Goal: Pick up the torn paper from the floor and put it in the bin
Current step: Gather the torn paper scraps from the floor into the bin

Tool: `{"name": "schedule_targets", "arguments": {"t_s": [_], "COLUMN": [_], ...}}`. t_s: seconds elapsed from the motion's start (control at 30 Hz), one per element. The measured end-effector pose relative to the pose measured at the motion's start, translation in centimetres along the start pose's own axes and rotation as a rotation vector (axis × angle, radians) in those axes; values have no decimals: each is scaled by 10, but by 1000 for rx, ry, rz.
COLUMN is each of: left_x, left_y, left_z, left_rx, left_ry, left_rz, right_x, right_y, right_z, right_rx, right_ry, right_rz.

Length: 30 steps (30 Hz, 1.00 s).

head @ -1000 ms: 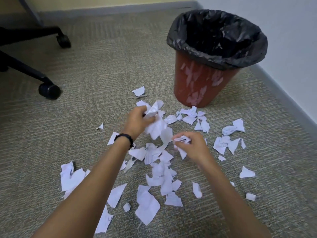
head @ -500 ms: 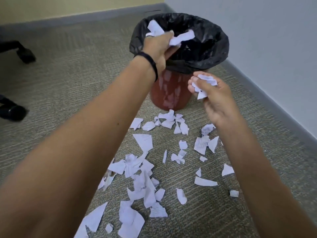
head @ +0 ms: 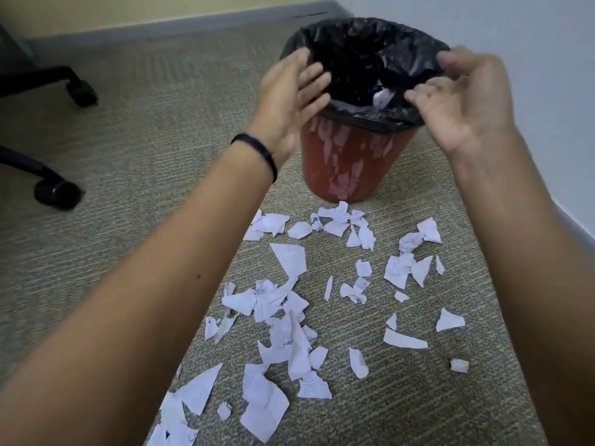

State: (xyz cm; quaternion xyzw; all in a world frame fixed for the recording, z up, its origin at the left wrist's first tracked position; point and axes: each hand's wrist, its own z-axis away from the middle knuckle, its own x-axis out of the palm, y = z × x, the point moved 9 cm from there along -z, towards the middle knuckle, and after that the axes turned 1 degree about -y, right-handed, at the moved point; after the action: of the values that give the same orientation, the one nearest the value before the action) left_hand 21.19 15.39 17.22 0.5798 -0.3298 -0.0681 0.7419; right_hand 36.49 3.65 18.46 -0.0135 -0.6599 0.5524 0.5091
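Both hands spread empty over red plastic bin (head: pixel 346 169) with black liner: left hand (head: pixel 289 101), right hand (head: pixel 463 101). White torn paper scraps (head: pixel 289 317) across carpeted floor (head: pixel 145 123).

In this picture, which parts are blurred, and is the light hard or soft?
Head view: both hands, left hand and right hand, are smeared by motion; the chair wheel is also soft; the paper scraps are fairly sharp; light is soft, with faint shadows; the bin shows pale glare.

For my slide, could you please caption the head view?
Both open hands, left and right, over the lined bin; torn paper litters the carpet.
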Motion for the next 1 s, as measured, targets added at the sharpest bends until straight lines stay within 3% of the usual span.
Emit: {"name": "schedule_targets", "arguments": {"t_s": [0.13, 0.2, 0.27, 0.33, 0.43, 0.5, 0.63, 0.87, 1.0], "left_x": [-81, -127, -167, -193, -204, -205, -180, -163, -165], "left_y": [-39, -78, -125, -169, -211, -218, -222, -243, -250], "left_z": [19, 34, 56, 82, 120, 128, 132, 141, 140], "left_rx": [46, 12, -137, -272, -383, -395, -271, -306, -330], "left_ry": [89, 85, 36, -117, -473, -602, -738, -864, -875], "left_rz": [-535, -860, -1135, -1378, -1720, -1831, -1957, -2039, -2024], "right_x": [-17, -34, -50, -62, -77, -90, -113, -111, -125], "right_y": [18, 50, 103, 163, 246, 288, 327, 312, 303], "right_z": [36, 51, 67, 88, 135, 164, 198, 194, 181], "right_rx": [-172, -128, 44, 280, 535, 590, 566, 214, 176], "right_ry": [16, 68, 32, -128, -567, -831, -996, -792, -698], "right_rz": [287, 466, 685, 952, 1377, 1637, 1926, 2090, 2027]}}
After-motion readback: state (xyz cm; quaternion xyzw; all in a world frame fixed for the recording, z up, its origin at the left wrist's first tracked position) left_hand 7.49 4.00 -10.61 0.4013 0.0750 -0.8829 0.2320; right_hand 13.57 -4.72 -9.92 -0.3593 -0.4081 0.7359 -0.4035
